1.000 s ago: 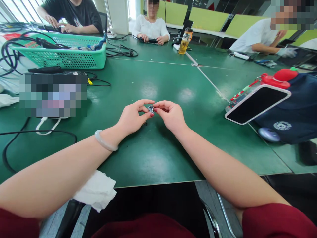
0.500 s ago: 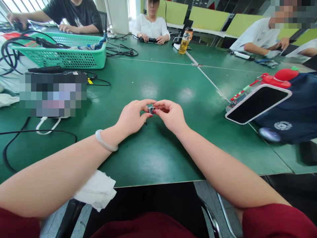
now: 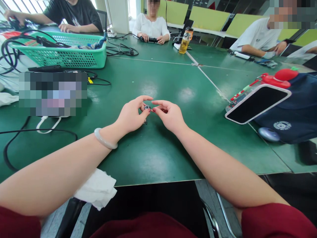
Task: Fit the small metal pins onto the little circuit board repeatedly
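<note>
Over the green table (image 3: 158, 165) my two hands meet, fingertips almost touching. My left hand (image 3: 131, 114) pinches a small grey-blue piece (image 3: 147, 107) between thumb and fingers, its forefinger lifted above it; the piece is too small to name. Just to the right, my right hand (image 3: 170, 115) is closed in a pinch, thumb against the fingers, pointing at the piece. Whatever lies between those right fingertips is too small to make out. Under my left hand a tiny dark bit (image 3: 145, 122) shows, partly hidden.
At left are a green basket (image 3: 74, 59) with cables and a blurred-out device (image 3: 53, 94) with a white cord. White tissue (image 3: 97, 190) lies at the near edge. On the right, a phone (image 3: 257, 104) leans on a navy bag (image 3: 297, 109). A bottle (image 3: 184, 43) and several people are beyond.
My left hand has shifted slightly left with the grey-blue piece, away from the right fingertips, and its forefinger has risen. My right hand has barely moved.
</note>
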Motion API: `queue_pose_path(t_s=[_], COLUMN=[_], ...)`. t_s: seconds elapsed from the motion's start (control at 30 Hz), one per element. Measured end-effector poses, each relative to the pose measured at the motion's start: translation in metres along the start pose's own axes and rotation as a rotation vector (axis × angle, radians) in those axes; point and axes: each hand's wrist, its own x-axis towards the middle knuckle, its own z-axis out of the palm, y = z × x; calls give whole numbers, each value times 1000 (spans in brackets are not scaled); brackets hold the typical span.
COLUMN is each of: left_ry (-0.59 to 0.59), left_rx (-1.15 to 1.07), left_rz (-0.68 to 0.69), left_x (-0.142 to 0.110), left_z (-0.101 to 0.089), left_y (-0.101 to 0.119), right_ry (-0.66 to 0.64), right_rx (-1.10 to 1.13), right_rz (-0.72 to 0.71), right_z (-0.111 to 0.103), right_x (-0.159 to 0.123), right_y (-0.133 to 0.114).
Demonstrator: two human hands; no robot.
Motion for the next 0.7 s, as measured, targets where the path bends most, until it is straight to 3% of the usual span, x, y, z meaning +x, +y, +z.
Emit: queue_pose_path(t_s=[0.17, 0.23, 0.33, 0.53, 0.7], left_ry=[106, 131, 140, 49, -5], left_rx=[-114, -160, -190, -176, -247], left_rz=[-227, -290, -321, -241, -177], left_x=[7, 10, 12, 8, 7], left_z=[3, 5, 7, 8, 9], left_y=[-17, -24, -28, -23, -25], right_ry=[-235, -333, -372, -338, -288], right_rx=[-417, -487, -555, -626, -468], right_rz=[-219, -337, -401, -248, -78], right_z=[5, 8, 11, 1, -10], right_x=[-3, -4, -4, 1, 1], right_y=[0, 0, 0, 0, -2])
